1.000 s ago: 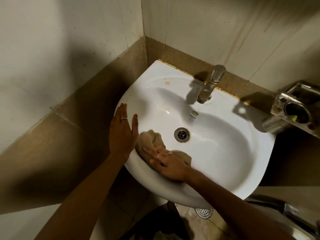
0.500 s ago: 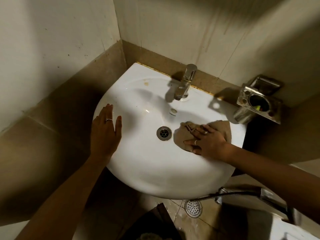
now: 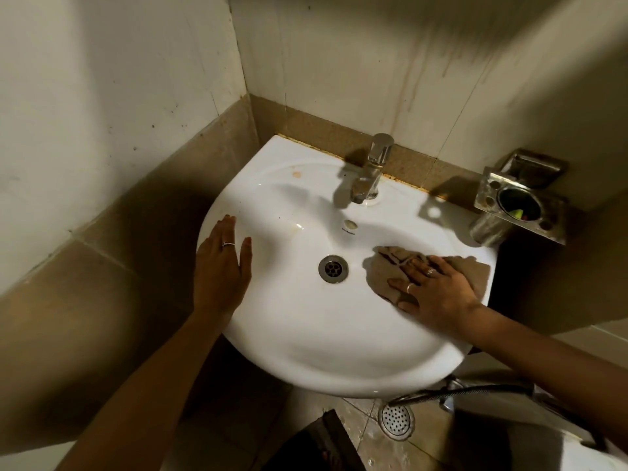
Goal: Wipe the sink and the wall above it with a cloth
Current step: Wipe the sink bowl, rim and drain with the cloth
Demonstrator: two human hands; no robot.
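A white ceramic sink [image 3: 326, 341] is fixed in a tiled corner, with a round metal drain [image 3: 333, 268] in its bowl. A brown cloth [image 3: 390, 266] lies spread on the bowl's right slope and over the right rim. My right hand [image 3: 438, 294] presses flat on the cloth, fingers pointing left toward the drain. My left hand [image 3: 221, 270] rests flat on the sink's left rim, fingers apart, holding nothing. The wall above the sink [image 3: 356, 62] is pale tile with brownish drip streaks.
A chrome tap [image 3: 372, 171] stands at the back of the sink. A metal holder with a cup [image 3: 520, 205] hangs on the wall at the right. Below are a floor drain [image 3: 396, 421], a metal hose [image 3: 458, 392] and a wet tiled floor.
My right hand has swept the cloth from the bowl's front left, past the drain, to the right side and rim. My left hand stayed on the left rim.
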